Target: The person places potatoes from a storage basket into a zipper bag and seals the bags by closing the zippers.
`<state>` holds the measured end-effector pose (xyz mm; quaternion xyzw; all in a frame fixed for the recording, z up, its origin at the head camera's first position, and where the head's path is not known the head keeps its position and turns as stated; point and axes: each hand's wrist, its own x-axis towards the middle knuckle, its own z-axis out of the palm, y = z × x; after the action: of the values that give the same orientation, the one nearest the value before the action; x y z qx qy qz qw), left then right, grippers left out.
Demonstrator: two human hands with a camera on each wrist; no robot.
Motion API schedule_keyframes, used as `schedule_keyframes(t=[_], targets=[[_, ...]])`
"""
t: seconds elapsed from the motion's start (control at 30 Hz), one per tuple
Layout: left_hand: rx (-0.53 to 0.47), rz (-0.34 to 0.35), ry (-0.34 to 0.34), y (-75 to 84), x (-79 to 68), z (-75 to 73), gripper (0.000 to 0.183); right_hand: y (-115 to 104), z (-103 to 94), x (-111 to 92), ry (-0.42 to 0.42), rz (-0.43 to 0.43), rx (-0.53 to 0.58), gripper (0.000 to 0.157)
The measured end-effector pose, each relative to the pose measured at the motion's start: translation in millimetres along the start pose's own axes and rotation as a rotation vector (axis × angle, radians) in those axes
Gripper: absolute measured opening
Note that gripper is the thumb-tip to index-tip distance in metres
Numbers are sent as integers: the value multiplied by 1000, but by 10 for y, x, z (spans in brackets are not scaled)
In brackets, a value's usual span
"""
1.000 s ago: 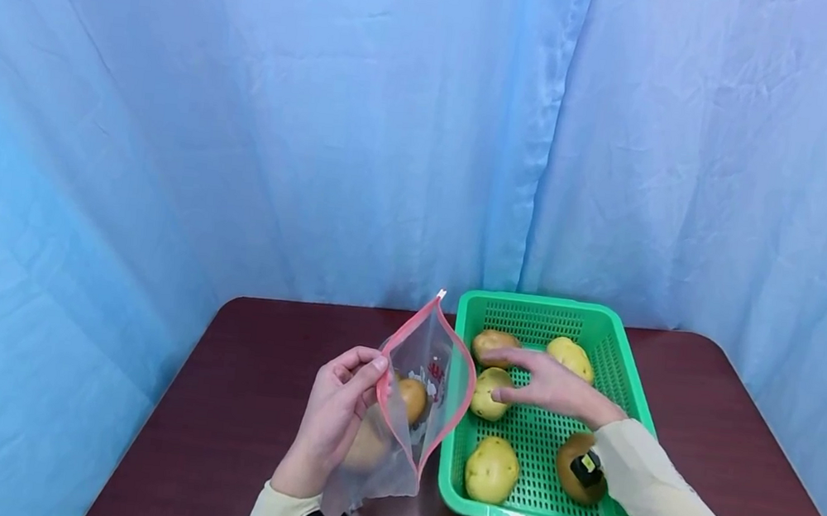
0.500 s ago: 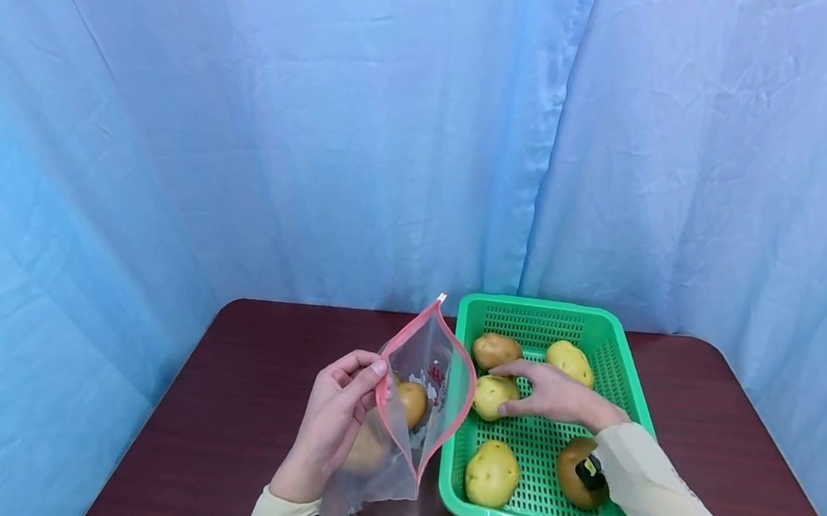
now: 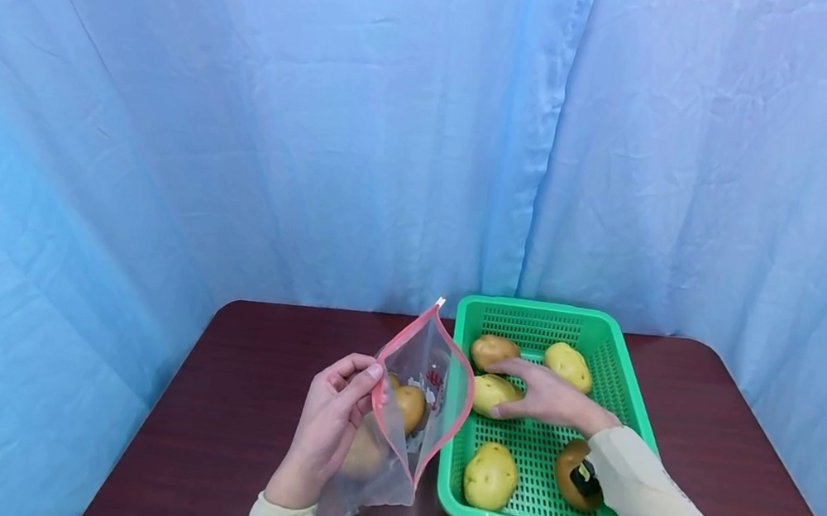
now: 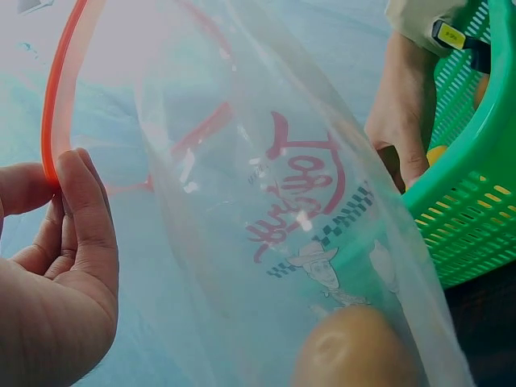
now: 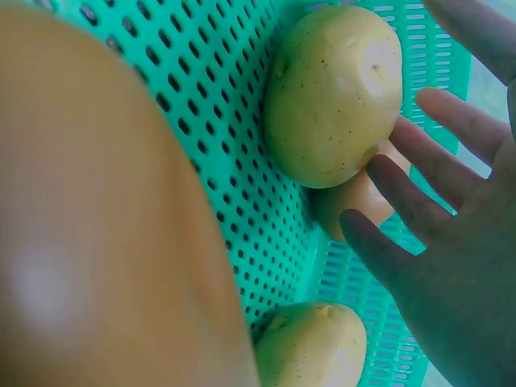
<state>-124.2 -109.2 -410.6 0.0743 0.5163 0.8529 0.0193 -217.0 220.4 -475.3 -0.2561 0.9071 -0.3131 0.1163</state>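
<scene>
My left hand [image 3: 327,416] pinches the pink rim of a clear zip bag [image 3: 454,378] between thumb and fingers, and the bag's mouth gapes. Inside the bag lies a brown potato [image 3: 410,407], with more potatoes partly hidden around it; the left wrist view shows a potato [image 4: 355,355] low in the bag. My right hand [image 3: 546,394] reaches into the green basket [image 3: 447,469], thumb and fingers at either side of a yellow potato [image 3: 493,394]. In the right wrist view its fingers [image 5: 435,165] are straight and spread, tips at that yellow potato [image 5: 334,97].
Around the right hand in the basket are a brown potato [image 3: 494,351], a yellow one [image 3: 567,366], another yellow potato [image 3: 490,476], and a brown potato [image 3: 573,469] under the wrist. The dark table [image 3: 235,407] ends at a blue curtain [image 3: 363,162].
My right hand has come down from above onto the yellow potato, which has turned and now lies longer sideways. The left hand keeps its pinch on the bag, nearly still.
</scene>
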Motion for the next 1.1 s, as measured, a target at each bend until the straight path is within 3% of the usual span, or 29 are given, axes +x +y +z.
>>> schedule_keyframes(t=[0.23, 0.77, 1.1], targets=[[-4, 1, -1, -22, 3, 12, 9, 46, 42, 9, -20, 21, 10, 77], [15, 0, 1, -26, 11, 29, 8, 94, 91, 52, -59, -27, -33, 75], [1, 10, -10, -33, 11, 24, 9, 73, 73, 63, -6, -3, -97, 69]])
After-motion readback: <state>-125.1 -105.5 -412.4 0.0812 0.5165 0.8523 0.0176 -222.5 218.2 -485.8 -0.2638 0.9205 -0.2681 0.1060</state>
